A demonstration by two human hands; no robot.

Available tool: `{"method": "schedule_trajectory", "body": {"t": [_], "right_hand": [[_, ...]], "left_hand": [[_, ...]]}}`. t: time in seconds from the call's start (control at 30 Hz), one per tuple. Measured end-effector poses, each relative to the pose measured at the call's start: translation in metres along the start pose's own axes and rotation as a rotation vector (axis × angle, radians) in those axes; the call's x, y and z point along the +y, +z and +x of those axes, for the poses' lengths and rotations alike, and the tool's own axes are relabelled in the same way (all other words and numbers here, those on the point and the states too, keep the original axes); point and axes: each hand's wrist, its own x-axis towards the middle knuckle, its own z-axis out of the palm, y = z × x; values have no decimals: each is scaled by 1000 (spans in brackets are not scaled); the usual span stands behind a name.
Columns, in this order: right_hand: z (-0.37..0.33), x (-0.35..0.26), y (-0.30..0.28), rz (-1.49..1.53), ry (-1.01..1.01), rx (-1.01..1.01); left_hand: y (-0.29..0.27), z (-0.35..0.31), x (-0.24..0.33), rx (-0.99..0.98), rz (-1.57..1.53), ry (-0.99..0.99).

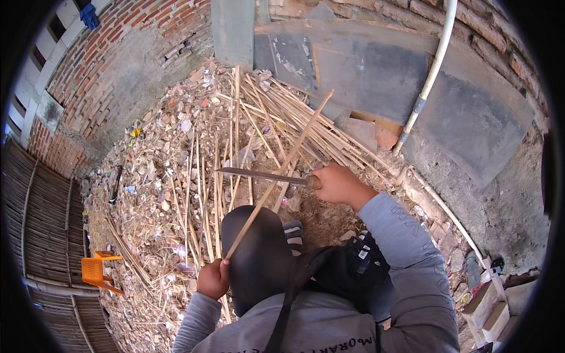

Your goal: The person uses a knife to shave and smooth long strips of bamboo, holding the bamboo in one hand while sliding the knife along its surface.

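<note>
My left hand (213, 279) is closed around the lower end of a long bamboo strip (310, 127). From there the strip slants up and away to the right, past a dark rounded shape that looks like my knee (250, 250). My right hand (340, 187) grips the handle of a knife (250, 173), whose long blade points left. The blade crosses the strip around its middle; whether its edge touches the strip I cannot tell. Beyond my hands, many more bamboo strips (347, 145) lie in a loose pile, and others are spread over the ground on the left.
Rubble and litter (150, 170) cover the ground. A brick wall (132, 53) and dark panels (376, 67) stand at the back, with a pale pipe (432, 73) leaning at the right. An orange plastic chair (93, 270) is by the woven bamboo wall (44, 217) at left.
</note>
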Motion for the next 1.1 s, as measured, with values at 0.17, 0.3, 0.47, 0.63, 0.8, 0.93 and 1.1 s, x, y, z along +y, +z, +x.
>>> {"method": "schedule_trajectory", "body": {"t": [0.17,0.3,0.47,0.63,0.8,0.93,1.1], "right_hand": [[0,24,7,-10,19,-58],[3,22,-12,69,86,-47],[8,32,4,9,22,-26],[7,23,-4,64,106,-41],[6,23,7,-15,-19,-94],[13,51,-1,51,176,33],[7,12,-10,-23,70,-45]], "left_hand": [[1,0,8,-5,-8,2],[-5,4,7,-4,13,1],[0,4,7,-1,-18,15],[-6,5,4,-7,40,4],[-2,4,7,31,27,19],[-13,6,7,1,95,24],[-16,8,2,-34,36,18]]}}
